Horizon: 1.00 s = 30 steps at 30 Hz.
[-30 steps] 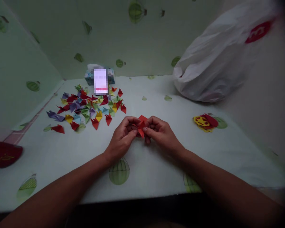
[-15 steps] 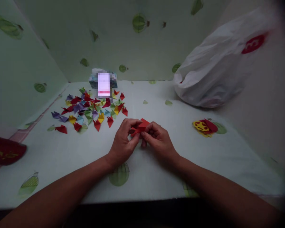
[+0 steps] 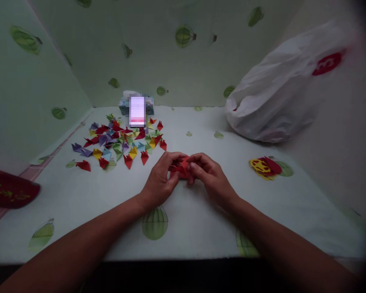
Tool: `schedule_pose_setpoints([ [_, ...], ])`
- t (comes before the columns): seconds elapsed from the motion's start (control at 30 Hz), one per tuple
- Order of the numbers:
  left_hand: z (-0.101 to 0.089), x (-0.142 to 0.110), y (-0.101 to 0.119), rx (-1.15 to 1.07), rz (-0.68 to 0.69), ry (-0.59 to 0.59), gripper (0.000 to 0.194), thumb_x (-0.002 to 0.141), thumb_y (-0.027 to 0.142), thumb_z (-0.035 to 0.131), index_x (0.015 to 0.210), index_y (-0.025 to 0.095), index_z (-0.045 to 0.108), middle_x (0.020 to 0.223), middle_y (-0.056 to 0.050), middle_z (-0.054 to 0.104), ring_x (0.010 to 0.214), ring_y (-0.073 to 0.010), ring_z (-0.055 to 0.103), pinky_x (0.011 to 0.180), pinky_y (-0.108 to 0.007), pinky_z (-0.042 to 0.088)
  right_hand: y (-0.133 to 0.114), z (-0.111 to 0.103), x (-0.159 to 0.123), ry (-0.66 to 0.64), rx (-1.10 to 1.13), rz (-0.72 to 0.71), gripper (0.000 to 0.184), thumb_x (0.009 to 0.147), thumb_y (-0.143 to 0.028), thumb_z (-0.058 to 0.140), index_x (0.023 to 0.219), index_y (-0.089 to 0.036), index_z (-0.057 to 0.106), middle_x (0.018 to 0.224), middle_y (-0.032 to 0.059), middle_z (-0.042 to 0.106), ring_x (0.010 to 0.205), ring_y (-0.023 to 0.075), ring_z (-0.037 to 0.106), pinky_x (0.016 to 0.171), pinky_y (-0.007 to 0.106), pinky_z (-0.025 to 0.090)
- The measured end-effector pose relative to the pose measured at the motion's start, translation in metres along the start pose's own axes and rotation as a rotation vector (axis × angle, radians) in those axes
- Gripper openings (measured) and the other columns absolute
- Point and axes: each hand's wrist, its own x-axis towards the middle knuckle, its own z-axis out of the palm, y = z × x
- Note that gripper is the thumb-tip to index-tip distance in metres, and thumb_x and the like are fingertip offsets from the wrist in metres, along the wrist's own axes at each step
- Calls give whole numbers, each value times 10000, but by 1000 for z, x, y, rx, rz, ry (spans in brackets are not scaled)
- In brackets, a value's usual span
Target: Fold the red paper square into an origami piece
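L hand [image 3: 159,179] + R hand [image 3: 212,179] both grip folded red paper piece [image 3: 182,167] betw. them, mid-scene over white balloon-print surface [image 3: 201,232]. Multicol. folded-paper pieces [image 3: 118,148] far L; white plastic bag [image 3: 271,97] far R.

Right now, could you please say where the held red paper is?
In the head view, the red paper is near centre, between the left hand and right hand.

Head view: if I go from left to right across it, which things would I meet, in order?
Dark red object with gold markings → heap of colourful folded papers → left hand → folded red paper → right hand → yellow and red flat pieces.
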Motion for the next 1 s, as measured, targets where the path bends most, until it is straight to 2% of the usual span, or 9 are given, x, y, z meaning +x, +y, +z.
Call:
schedule_pose_setpoints([
  [0.17,-2,-2,-1,-27,2,-22,443,870,31,562,1252,256,554,1179,-75,587,1089,-202,620,980,-381,537,3,0,2,-75,65,74,162,888,-328,709,943,-189,645,701,-38,632,567,103,592,630,279,521],
  [0.3,-2,0,-1,-169,-33,6,428,866,63,594,1249,252,561,1178,-72,588,1112,-200,616,994,-376,527,6,0,3,-107,215,118,179,868,-336,742,877,-182,651,608,-45,621,543,103,585,620,273,540],
  [0.43,-1,3,2,-469,-199,85,430,818,118,697,1208,241,565,1107,-47,607,1015,-160,630,894,-311,554,6,3,3,-87,362,157,218,807,-327,804,813,-186,639,615,-48,619,503,91,554,574,271,559],
  [0.53,1,5,4,-649,-357,124,436,770,166,780,1156,218,584,1033,-34,644,905,-149,656,806,-296,570,5,6,1,-62,391,154,208,792,-308,818,804,-187,649,628,-44,629,499,87,549,561,267,560],
  [0.6,3,4,6,-744,-449,92,342,785,220,787,1070,188,601,923,-34,685,782,-154,678,732,-311,573,5,8,0,-39,392,130,190,792,-286,817,805,-189,654,642,-43,641,501,86,553,569,270,564],
  [0.7,6,3,9,-845,-501,19,203,838,277,746,929,152,616,764,-45,714,661,-172,686,681,-334,559,8,8,-1,-19,361,78,163,807,-266,801,819,-192,657,655,-39,659,517,90,573,593,274,563],
  [0.77,6,3,10,-832,-508,21,179,845,283,738,881,137,640,747,-52,725,656,-168,685,697,-330,548,9,7,-1,-31,312,47,152,831,-277,780,836,-192,654,673,-30,673,535,96,587,610,276,553],
  [0.9,0,5,11,-647,-537,82,171,791,280,780,817,134,695,733,-15,704,662,-119,637,687,-267,514,9,4,-2,-22,159,14,172,900,-342,715,865,-185,654,716,-12,678,589,105,603,636,268,517],
  [1.0,-3,7,10,-502,-503,48,138,770,259,781,825,147,723,762,-7,703,704,-121,638,702,-262,517,5,3,-3,33,91,15,212,908,-389,701,868,-185,664,739,-7,667,642,114,612,652,264,508],
])
